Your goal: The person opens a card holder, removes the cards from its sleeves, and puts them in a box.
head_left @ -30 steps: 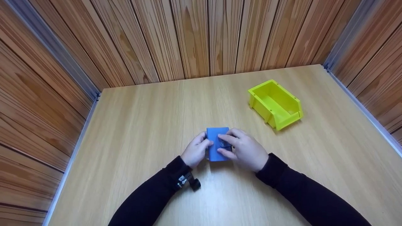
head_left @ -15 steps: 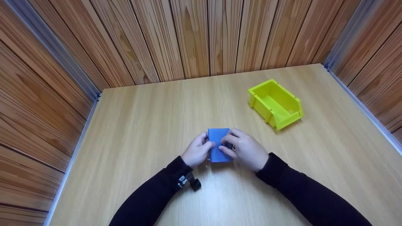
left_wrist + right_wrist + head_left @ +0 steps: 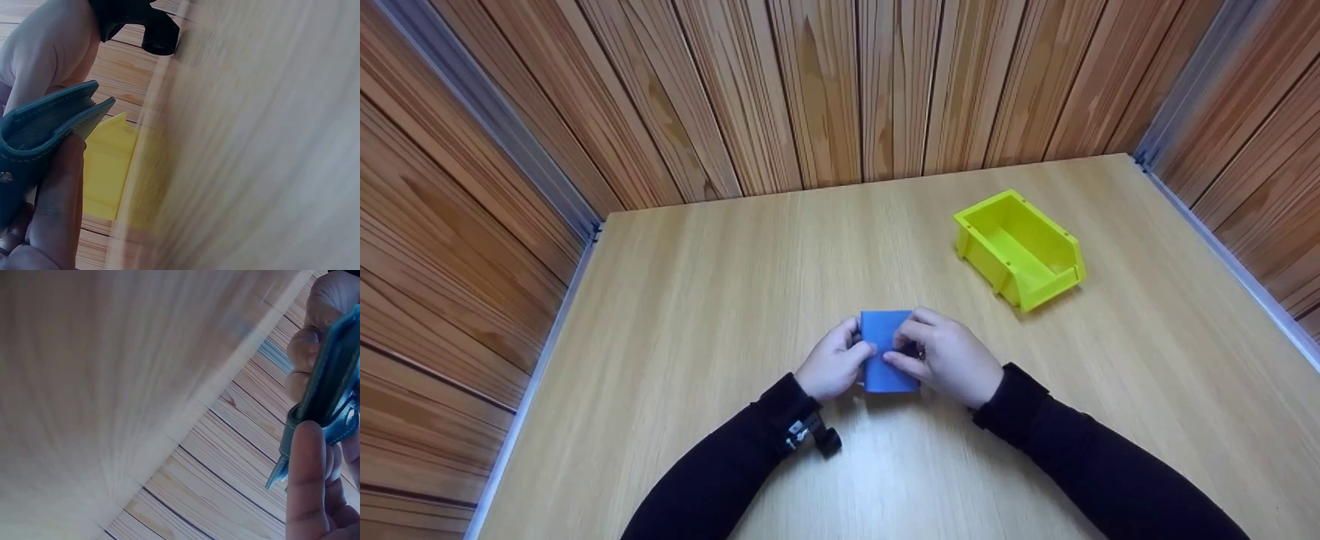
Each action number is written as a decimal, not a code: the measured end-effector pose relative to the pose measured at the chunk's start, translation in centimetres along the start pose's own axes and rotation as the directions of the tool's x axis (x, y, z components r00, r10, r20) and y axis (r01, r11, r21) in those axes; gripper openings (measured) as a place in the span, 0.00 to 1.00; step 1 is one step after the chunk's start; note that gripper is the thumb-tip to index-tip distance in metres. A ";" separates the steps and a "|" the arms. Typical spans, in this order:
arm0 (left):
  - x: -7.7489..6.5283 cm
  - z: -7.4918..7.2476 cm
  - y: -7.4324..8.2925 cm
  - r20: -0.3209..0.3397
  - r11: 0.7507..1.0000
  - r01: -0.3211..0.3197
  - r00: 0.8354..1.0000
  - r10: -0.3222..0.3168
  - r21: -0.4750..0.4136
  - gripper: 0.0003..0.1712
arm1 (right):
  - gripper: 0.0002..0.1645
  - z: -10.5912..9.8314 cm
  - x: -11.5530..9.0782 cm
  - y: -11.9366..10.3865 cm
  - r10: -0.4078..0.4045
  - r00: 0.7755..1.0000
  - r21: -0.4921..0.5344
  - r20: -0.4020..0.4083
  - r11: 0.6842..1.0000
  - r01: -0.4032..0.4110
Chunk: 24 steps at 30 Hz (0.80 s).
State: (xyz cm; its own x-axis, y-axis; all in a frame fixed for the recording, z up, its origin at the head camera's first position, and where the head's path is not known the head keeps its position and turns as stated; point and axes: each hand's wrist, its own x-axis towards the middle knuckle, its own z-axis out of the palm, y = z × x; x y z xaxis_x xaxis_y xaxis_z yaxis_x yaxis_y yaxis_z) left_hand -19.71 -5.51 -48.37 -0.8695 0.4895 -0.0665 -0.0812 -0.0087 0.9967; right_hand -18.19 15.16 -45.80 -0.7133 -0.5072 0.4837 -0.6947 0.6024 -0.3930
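A small blue stitched wallet point(image 3: 884, 330) is held up between both hands over the table. My left hand point(image 3: 832, 365) grips its left edge, thumb on the front face. At the right edge, my right hand point(image 3: 958, 361) has curled fingers and pinches the closing strap, mostly hidden in the head view. The right wrist view shows that strap point(image 3: 341, 423) crossing the wallet's edge with a right finger against it. Seen from the left wrist, the wallet point(image 3: 53, 121) shows its folded end, zip teeth inside and a metal stud.
A yellow open-front bin point(image 3: 1020, 247) stands on the wooden table point(image 3: 720, 300), beyond the hands to the right. Wood-plank walls point(image 3: 825, 90) close off the back and both sides. A small black camera point(image 3: 829, 441) sticks out from the left wrist.
The wallet and left hand have shifted slightly right and nearer to me. My right fingers have drawn together over the strap, covering the dark part that showed between them.
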 end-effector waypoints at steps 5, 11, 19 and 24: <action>-0.7 0.2 1.5 0.009 1.000 -0.009 1.000 0.009 0.023 0.20 | 0.09 0.1 -0.1 0.0 -0.008 1.000 0.011 0.010 1.000 0.008; -1.2 0.5 2.3 0.007 0.998 -0.028 1.000 0.027 0.054 0.20 | 0.07 0.2 -0.2 -0.1 0.006 1.000 0.014 -0.010 1.000 -0.006; 0.1 -0.6 -0.2 -0.058 0.993 -0.021 0.998 0.028 0.112 0.22 | 0.09 0.0 -0.2 0.0 0.046 0.999 0.021 -0.017 0.999 -0.046; 0.1 -1.0 0.1 -0.108 0.989 -0.019 0.994 0.035 0.148 0.24 | 0.07 -0.3 -0.2 0.2 0.098 0.995 0.048 -0.017 0.994 -0.097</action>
State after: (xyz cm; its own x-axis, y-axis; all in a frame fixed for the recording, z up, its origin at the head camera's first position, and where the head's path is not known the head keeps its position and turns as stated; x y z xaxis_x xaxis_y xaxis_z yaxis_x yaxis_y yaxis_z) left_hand -20.31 -6.31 -48.34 -0.9194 0.3917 -0.0365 0.0080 0.1113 0.9938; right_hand -18.15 15.58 -45.71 -0.7763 -0.4349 0.4563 -0.6259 0.6182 -0.4755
